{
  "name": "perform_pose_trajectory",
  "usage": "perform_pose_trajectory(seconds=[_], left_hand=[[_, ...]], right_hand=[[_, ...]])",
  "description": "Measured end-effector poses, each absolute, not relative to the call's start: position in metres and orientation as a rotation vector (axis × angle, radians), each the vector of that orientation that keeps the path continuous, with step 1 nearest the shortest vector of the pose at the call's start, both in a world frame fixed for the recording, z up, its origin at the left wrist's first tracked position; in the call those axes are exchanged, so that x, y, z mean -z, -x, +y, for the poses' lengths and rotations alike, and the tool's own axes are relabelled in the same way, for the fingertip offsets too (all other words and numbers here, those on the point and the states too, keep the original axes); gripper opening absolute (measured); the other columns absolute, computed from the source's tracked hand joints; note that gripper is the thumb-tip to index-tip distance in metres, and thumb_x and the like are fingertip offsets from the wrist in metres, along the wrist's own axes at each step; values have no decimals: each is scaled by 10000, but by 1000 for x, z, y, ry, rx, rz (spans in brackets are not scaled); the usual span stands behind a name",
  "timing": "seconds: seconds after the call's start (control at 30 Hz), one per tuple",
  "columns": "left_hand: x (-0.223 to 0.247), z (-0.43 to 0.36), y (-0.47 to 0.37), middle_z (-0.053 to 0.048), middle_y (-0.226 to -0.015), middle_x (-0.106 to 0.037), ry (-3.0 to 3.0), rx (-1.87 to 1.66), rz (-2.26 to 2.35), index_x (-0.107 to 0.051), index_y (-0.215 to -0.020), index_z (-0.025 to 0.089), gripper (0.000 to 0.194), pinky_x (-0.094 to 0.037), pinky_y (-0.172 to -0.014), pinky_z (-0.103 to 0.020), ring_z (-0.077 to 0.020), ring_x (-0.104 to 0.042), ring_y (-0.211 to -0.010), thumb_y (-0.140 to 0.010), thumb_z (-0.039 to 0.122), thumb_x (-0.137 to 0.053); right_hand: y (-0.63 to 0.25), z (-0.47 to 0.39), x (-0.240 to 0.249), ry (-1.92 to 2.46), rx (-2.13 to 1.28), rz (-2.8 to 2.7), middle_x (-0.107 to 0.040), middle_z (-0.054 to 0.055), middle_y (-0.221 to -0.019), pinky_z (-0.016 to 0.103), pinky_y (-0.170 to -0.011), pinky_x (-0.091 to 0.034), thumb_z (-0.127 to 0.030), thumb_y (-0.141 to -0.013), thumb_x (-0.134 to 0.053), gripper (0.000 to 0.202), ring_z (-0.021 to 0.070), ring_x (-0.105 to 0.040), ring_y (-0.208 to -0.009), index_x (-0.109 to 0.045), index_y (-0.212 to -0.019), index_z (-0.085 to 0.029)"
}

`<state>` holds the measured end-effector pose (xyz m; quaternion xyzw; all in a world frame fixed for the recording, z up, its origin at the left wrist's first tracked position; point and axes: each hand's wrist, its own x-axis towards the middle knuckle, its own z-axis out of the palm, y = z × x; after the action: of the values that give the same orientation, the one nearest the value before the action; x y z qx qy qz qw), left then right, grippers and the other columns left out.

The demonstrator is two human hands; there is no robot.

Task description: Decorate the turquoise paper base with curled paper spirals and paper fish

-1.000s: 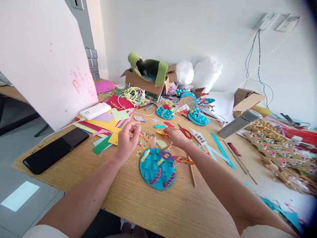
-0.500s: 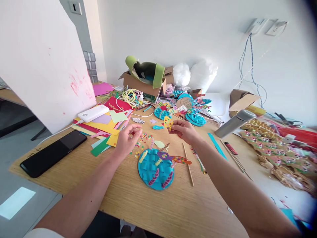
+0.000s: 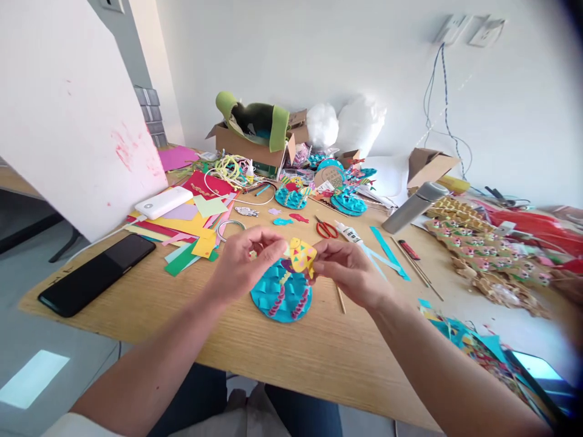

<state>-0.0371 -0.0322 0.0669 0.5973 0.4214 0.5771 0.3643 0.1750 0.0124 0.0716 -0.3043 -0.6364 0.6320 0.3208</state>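
Note:
A yellow paper fish (image 3: pixel 302 255), dotted with small red, pink and green shapes, is pinched by its tail side in my right hand (image 3: pixel 348 270). My left hand (image 3: pixel 246 261) is closed in a pinch at the fish's other edge; a small pale bit shows at its fingertips, too small to name. Below both hands lies a round blue woven paper disc (image 3: pixel 266 298) with twisted purple paper strips (image 3: pixel 299 303) on it. Part of a purple paper fish (image 3: pixel 287 265) shows on the disc, mostly covered by my hands.
Red-handled scissors (image 3: pixel 327 228) and a glue tube (image 3: pixel 348 232) lie beyond my right hand. A grey bottle (image 3: pixel 415 207) rests farther right. Coloured paper sheets (image 3: pixel 182 212), a power bank (image 3: pixel 164 203) and a phone (image 3: pixel 98 273) occupy the left. Finished blue discs (image 3: pixel 348 204) stand behind.
My right hand has brought the yellow fish nearer and lower, over the disc. My left hand has moved right to meet it. The view has shifted, revealing the scissors and glue tube.

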Motion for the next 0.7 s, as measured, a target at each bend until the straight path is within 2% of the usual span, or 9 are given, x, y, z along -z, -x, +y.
perform_pose_trajectory(seconds=[0.13, 0.23, 0.33, 0.4, 0.57, 0.7], left_hand=[[-64, -46, 28, 0, -612, -566, -1567, -1448, 1102, -634, -683, 177, 134, -433, -541, -239, -120, -523, -588, -783, 264, -610], [-56, -53, 26, 9, -590, -532, -1519, -1488, 1144, -609, -652, 177, 155, -418, -535, -236, -111, -492, -567, -784, 259, -601], [-49, -58, 25, 5, -598, -546, -1474, -1535, 1193, -606, -643, 176, 167, -426, -553, -241, -119, -509, -586, -781, 271, -605], [-46, -61, 24, 3, -604, -559, -1454, -1552, 1207, -607, -641, 174, 166, -427, -562, -240, -121, -515, -595, -780, 264, -605], [-40, -69, 20, 10, -614, -558, -1373, -1571, 1175, -606, -651, 162, 163, -422, -582, -218, -107, -515, -617, -789, 247, -609], [-35, -75, 15, 2, -670, -588, -1312, -1499, 1139, -627, -730, 147, 141, -437, -598, -216, -105, -526, -637, -778, 277, -649]], right_hand=[[-171, -9, -62, 774, -1670, -1687, -686, 27, -744, 290, -598, -518, -336, -759, -739, 172, 143, -611, -622, -691, -845, -195], [-168, -19, -58, 785, -1663, -1659, -666, 31, -730, 287, -595, -504, -432, -782, -704, 258, 143, -595, -625, -685, -859, -186], [-164, -29, -55, 812, -1602, -1649, -648, 29, -735, 274, -578, -485, -524, -708, -741, 384, 144, -585, -639, -678, -860, -177], [-161, -34, -51, 865, -1535, -1637, -636, 15, -711, 259, -555, -464, -492, -658, -792, 370, 130, -566, -618, -667, -807, -177], [-158, -41, -43, 934, -1486, -1603, -626, 9, -620, 267, -550, -460, -459, -764, -715, 294, 118, -550, -561, -639, -725, -177], [-157, -46, -40, 942, -1470, -1622, -615, 8, -592, 256, -533, -450, -465, -757, -718, 317, 111, -545, -538, -629, -701, -166]])
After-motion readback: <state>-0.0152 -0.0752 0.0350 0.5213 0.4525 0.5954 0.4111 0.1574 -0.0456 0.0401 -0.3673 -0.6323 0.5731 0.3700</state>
